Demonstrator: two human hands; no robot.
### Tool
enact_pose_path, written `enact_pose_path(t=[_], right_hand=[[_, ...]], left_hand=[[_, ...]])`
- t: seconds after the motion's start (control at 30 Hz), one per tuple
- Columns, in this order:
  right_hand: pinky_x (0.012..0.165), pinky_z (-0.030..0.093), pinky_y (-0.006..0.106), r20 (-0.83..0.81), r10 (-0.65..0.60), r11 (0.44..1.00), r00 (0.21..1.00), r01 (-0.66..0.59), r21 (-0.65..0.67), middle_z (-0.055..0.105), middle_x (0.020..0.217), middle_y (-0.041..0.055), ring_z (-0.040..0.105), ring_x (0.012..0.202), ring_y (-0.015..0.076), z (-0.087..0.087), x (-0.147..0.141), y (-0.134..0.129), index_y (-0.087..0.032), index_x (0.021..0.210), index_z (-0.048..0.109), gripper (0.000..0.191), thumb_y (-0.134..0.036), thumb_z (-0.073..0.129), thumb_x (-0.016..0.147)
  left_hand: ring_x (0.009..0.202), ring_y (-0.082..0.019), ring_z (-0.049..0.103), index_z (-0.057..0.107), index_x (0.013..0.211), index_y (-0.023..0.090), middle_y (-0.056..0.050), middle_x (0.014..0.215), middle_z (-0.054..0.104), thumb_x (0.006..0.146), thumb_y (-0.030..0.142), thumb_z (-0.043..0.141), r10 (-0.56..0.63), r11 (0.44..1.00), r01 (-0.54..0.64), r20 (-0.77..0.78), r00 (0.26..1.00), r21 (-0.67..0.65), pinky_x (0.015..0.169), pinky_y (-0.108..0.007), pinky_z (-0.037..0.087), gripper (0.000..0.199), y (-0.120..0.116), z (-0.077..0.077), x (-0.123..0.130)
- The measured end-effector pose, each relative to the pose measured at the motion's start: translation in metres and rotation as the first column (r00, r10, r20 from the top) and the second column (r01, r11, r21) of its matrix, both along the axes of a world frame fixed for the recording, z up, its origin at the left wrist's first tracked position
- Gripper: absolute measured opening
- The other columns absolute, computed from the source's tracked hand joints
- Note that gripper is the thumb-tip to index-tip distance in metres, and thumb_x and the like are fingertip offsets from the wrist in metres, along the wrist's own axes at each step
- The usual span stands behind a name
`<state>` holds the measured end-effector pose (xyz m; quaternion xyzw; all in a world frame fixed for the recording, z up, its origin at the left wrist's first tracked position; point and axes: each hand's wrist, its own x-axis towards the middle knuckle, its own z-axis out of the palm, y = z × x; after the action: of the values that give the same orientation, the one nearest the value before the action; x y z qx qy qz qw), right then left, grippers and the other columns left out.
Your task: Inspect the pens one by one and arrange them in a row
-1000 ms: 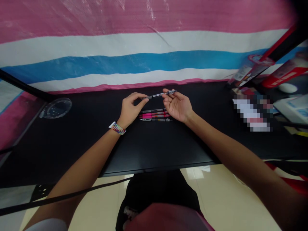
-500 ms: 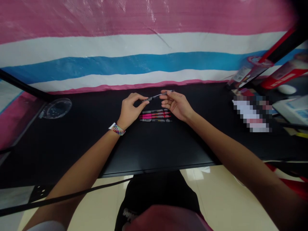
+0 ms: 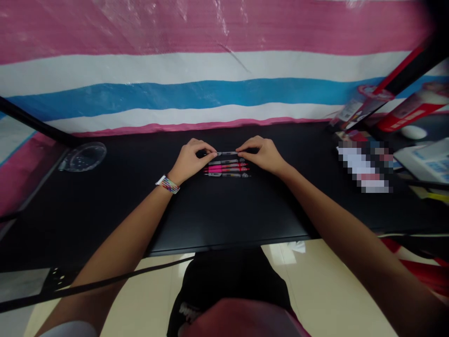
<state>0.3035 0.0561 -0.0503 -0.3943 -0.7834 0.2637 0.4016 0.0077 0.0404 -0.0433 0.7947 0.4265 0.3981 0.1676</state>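
Observation:
Between my two hands a dark pen [image 3: 228,153] lies level, just beyond a row of other pens on the black table. My left hand [image 3: 192,160] pinches its left end with thumb and fingertips. At the opposite end, the thumb and fingertips of my right hand [image 3: 264,153] are closed on it too. Nearer to me in the row are a grey-black pen [image 3: 227,162], pink-and-red pens [image 3: 224,168] and another dark pen [image 3: 228,175], all side by side and pointing left to right.
The black table [image 3: 224,215] ends at a front edge above a tiled floor. A clear plastic lid [image 3: 86,157] lies at the left. On the right stand a clear cup [image 3: 365,105], a red-labelled container [image 3: 410,112] and a white mouse [image 3: 414,132]. Striped sheeting [image 3: 210,96] hangs behind.
Both hands have come down with the dark pen, which was tilted above the row and now lies level alongside it. My right hand's spread fingers have closed into a pinch.

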Motion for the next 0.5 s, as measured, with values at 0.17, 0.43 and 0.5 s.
enact_pose_path(t=[0.17,0.43,0.5], right_hand=[[0.099,0.055,0.051,0.114,0.021,0.997,0.993,-0.029,0.069,0.086,0.100,0.0066,0.073,0.095,0.0279,-0.0057,-0.0007,0.0025,-0.027,0.096,0.091,0.013,-0.029,0.080,0.092],[0.096,0.055,0.048,0.235,0.018,0.988,0.972,-0.054,0.146,0.083,0.101,0.0083,0.071,0.099,0.0301,-0.0039,-0.0007,-0.0004,-0.025,0.100,0.090,0.020,-0.021,0.071,0.093],[0.095,0.055,0.048,0.237,0.021,0.986,0.971,-0.060,0.158,0.083,0.100,0.0090,0.071,0.098,0.0300,-0.0032,-0.0007,-0.0009,-0.023,0.099,0.089,0.020,-0.021,0.070,0.093]], left_hand=[[0.092,-0.028,0.071,0.082,0.089,0.031,-0.002,0.085,0.082,0.094,0.034,0.079,-0.025,1.000,0.025,-0.062,0.998,0.004,0.094,-0.048,0.054,0.007,0.0037,-0.0031,-0.0017],[0.094,-0.029,0.069,0.081,0.090,0.030,-0.002,0.087,0.081,0.093,0.033,0.081,-0.013,1.000,0.010,-0.113,0.994,-0.024,0.096,-0.048,0.048,0.004,0.0041,-0.0022,-0.0023],[0.096,-0.029,0.068,0.082,0.091,0.029,-0.002,0.088,0.081,0.093,0.032,0.081,-0.009,0.999,0.004,-0.122,0.993,-0.042,0.098,-0.048,0.046,0.003,0.0042,-0.0025,-0.0027]])
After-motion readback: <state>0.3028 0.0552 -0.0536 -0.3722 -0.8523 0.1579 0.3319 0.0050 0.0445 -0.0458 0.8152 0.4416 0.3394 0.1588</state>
